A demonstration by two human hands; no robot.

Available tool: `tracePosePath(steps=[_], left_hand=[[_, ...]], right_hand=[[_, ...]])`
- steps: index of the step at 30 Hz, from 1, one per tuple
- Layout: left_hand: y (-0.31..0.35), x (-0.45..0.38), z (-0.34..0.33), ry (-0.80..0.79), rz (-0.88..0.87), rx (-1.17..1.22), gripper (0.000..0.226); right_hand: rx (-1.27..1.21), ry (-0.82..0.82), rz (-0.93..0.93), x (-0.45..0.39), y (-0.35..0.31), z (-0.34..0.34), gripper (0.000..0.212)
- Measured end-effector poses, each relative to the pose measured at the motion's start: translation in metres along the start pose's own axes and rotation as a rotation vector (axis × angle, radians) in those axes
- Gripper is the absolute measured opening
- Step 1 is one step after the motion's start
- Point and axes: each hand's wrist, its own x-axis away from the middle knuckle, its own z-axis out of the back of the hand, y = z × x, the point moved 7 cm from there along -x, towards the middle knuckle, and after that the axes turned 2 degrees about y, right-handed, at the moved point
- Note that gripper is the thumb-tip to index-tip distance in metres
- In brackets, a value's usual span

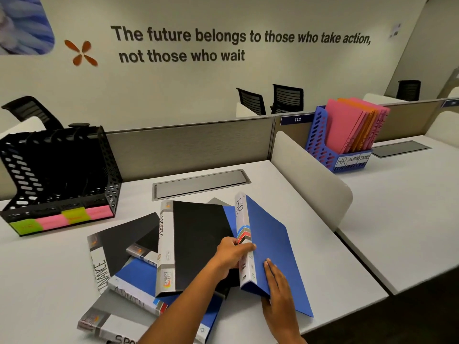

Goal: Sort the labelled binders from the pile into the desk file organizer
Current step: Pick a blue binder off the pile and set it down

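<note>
White office desk (335, 244): left hand (232, 254) gripping spine of blue HR binder (270, 244), right hand (279, 289) lying flat, steadying cover; stiff, light, likely best held by spine.

Both hands: left (232, 254) grips blue HR binder (270, 247) spine, right (279, 281) flat on cover.

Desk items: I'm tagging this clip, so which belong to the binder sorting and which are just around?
Job: HR binder in both hands, left and right; binder pile; black organizer.
Around: blue organizer with pink folders; chairs.
</note>
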Motion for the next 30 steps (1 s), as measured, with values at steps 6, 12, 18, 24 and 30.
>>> tracePosePath(steps=[6,12,18,24,30], left_hand=[[0.022,0.007,0.026,0.085,-0.109,0.017,0.028],[0.029,0.023,0.078,0.155,-0.203,0.132,0.026],[0.012,0.046,0.142,0.227,-0.206,0.271,0.030],[0.000,0.083,0.206,0.312,-0.243,0.345,0.032],[-0.022,0.121,0.275,0.425,-0.277,0.311,0.035]], right_hand=[[-0.121,-0.154,-0.019,-0.012,0.005,0.001,0.106],[-0.265,-0.056,-0.219,-0.041,0.012,0.014,0.082],[-0.338,0.045,-0.499,-0.074,0.011,0.008,0.073],[-0.524,-0.109,-0.558,-0.102,-0.033,-0.032,0.057],[-0.577,-0.131,-0.458,-0.112,-0.104,-0.065,0.048]])
